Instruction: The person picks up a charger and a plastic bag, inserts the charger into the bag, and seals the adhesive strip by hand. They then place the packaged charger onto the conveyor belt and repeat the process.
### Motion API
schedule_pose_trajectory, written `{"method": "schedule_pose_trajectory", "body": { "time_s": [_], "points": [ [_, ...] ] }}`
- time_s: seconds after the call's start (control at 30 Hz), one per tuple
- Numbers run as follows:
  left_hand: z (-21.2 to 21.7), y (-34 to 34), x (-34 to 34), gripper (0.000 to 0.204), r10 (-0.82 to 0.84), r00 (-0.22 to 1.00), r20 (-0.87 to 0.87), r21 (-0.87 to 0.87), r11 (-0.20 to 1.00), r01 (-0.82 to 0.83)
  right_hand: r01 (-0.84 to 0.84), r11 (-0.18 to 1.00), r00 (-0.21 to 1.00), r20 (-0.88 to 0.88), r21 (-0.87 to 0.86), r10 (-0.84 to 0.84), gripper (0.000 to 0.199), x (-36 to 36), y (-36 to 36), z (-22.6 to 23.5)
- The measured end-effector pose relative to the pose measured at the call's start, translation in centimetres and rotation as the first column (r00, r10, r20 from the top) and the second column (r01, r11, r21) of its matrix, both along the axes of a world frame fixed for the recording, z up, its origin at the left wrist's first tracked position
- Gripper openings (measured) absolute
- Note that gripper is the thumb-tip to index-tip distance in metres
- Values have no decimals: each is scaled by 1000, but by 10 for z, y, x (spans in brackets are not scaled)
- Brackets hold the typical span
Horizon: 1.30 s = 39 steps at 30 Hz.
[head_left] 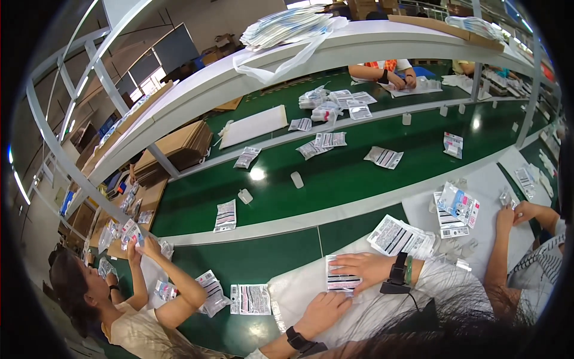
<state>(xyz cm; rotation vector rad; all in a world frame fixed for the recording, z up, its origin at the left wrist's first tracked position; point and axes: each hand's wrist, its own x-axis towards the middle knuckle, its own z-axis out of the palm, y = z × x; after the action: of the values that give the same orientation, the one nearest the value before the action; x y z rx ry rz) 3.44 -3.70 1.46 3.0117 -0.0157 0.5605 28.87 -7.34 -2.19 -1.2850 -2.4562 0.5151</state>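
Packet getting pressed flat on the white sheet (382, 311)

The striped packet (342, 280) is pinned under the right hand (365, 267), fingers spread; the left hand (323, 311) is rested loosely curled just below, nothing gripped.

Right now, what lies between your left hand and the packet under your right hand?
Head view: only a thin strip of white sheet separates left hand from packet.

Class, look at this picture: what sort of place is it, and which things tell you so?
Most likely a factory packing line. A long green conveyor belt carries small printed packets, flat cardboard is stacked beside it, and the person's right hand presses a packet on the white work mat.
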Motion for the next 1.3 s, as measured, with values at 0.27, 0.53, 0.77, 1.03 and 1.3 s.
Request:
{"method": "schedule_pose_trajectory", "body": {
  "time_s": [0.27, 0.53, 0.77, 1.03, 1.3],
  "points": [
    [-22, 9, -29, 19, -125, 976, -177, -70, 991, 114, 63, 998, 995, 78, -15, -61, 112, -6, -11, 11],
    [16, 18, -5, 24, 16, 999, 29, -273, 962, -7, 99, 995, 991, 90, -14, -97, 119, -4, -19, 22],
    [-21, 34, 28, 31, 95, 982, -163, -229, 965, -131, -19, 975, 999, 34, -221, 27, 110, 12, 17, 43],
    [-50, 25, 33, 35, 144, 988, 51, -171, 976, -133, 155, 988, 982, 113, -1, -154, 77, -33, 289, 92],
    [-64, 64, 41, 36, 183, 976, 122, -265, 953, -145, 408, 908, 905, 88, 94, -416, 57, -135, 455, 35]
  ]
}}
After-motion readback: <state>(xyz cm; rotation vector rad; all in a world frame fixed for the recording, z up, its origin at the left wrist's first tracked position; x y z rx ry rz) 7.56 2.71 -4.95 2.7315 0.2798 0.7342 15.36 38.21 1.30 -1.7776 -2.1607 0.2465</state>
